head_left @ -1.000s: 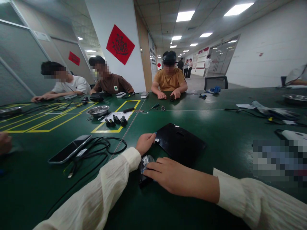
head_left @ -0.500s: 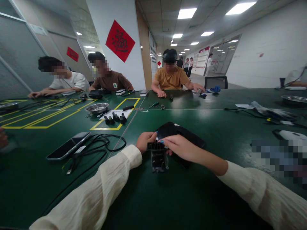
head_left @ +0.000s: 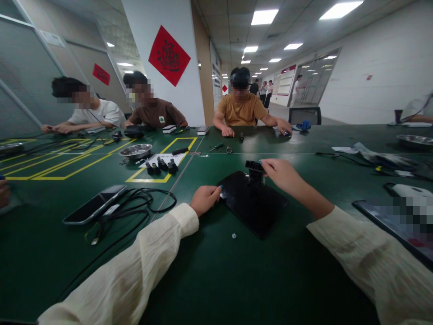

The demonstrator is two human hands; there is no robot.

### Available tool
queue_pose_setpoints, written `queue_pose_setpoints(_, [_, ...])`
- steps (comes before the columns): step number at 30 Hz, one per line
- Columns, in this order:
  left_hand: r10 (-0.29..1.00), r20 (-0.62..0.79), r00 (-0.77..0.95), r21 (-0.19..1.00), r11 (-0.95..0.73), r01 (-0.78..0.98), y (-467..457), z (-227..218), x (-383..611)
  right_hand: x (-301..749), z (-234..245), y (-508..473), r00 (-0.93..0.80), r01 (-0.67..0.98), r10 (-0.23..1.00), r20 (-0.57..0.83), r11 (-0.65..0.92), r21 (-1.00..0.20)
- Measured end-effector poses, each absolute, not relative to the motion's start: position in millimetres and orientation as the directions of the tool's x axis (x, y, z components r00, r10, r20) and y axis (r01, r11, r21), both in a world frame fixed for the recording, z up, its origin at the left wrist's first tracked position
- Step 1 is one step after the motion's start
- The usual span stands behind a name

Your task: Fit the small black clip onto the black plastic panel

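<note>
While the green table (head_left: 209, 289) fills the lower part of the frame, the black base (head_left: 262, 214) lies on it just right of centre, one corner pointing toward the lower edge. A coil of black cable (head_left: 138, 203) and a phone (head_left: 96, 204) lie at the left of the frame. My right hand (head_left: 284, 177), right of centre, pinches the top of a black upright piece (head_left: 256, 177) between thumb and fingers; my left hand (head_left: 204, 200), near centre, is closed and appears to pinch the base's left corner. The upright piece stands over the far part of the base; whether its foot meets the surface I cannot tell. Smallest is a rounded metal piece (head_left: 234, 236), below centre, apart from the base. For good handling, I judge, the left grip should steady the corner while the right holds the upright piece vertical and turns it gently, without forcing. The base's right edge offers the more convenient room for shifting; toward the left, my own sleeve and the cable limit travel, and toward the lower centre a sweep could knock the metal piece.
</note>
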State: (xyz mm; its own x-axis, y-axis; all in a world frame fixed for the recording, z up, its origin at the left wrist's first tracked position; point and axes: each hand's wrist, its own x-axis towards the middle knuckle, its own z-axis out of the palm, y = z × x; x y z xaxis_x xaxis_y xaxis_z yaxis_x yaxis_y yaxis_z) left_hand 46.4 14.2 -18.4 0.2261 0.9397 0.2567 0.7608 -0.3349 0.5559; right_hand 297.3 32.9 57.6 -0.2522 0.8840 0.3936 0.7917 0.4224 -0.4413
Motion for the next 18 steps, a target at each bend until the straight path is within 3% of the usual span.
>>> queue_pose_setpoints(6, [0.853,0.409,0.324,0.469,-0.501,0.728,7.5,-13.8,48.1,291.8,53.7,31.2,-0.266,0.821,0.869,0.417,0.431,-0.374])
queue_pose_setpoints(11, [0.807,0.405,0.430,0.377,-0.576,0.725,5.1,-11.8,49.1,286.9,51.4,29.0,-0.261,0.798,0.842,0.472,0.464,-0.386])
queue_pose_setpoints(18, [0.859,0.395,0.326,0.482,-0.496,0.723,9.8,-15.2,45.2,281.3,45.2,26.9,-0.262,0.730,0.842,0.471,0.492,-0.475])
